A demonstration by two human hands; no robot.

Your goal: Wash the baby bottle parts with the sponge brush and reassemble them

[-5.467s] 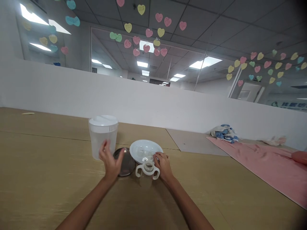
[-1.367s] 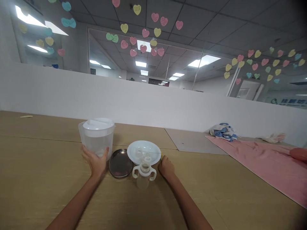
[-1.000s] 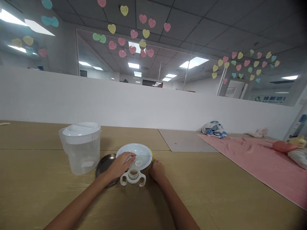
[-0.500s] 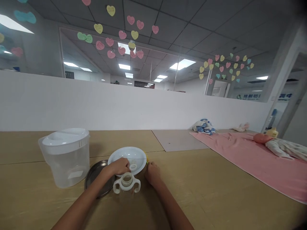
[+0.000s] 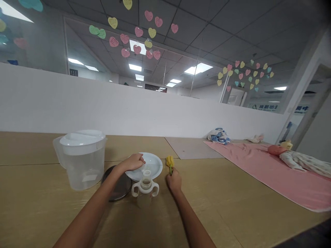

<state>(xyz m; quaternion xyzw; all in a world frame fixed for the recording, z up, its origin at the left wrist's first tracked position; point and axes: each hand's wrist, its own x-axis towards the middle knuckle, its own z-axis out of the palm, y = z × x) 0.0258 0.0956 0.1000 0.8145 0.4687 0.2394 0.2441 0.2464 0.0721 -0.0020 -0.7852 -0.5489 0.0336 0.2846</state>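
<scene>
My left hand (image 5: pixel 133 162) is over the left part of a white plate (image 5: pixel 156 164), fingers curled; what they hold, if anything, is hidden. Small translucent bottle parts (image 5: pixel 147 172) show just below its fingertips, at the plate's near side. In front of the plate stands a clear baby bottle (image 5: pixel 145 195) with a white two-handled collar and an uncapped mouth. To the right of the plate, my right hand (image 5: pixel 174 180) is closed round the green handle of a yellow sponge bottle brush (image 5: pixel 170 161), its head pointing away from me.
A lidded clear plastic pitcher (image 5: pixel 85 168) stands at left. A dark round tray (image 5: pixel 119 187) lies partly under my left forearm. At right, a pink cloth (image 5: pixel 248 165) carries a doll (image 5: pixel 297 159); a blue and white crumpled cloth (image 5: pixel 219 136) lies by the wall.
My right hand has brought the brush out from beside the plate's rim, so its yellow head now shows fully. My left hand has lifted slightly over the plate. The view has shifted a little.
</scene>
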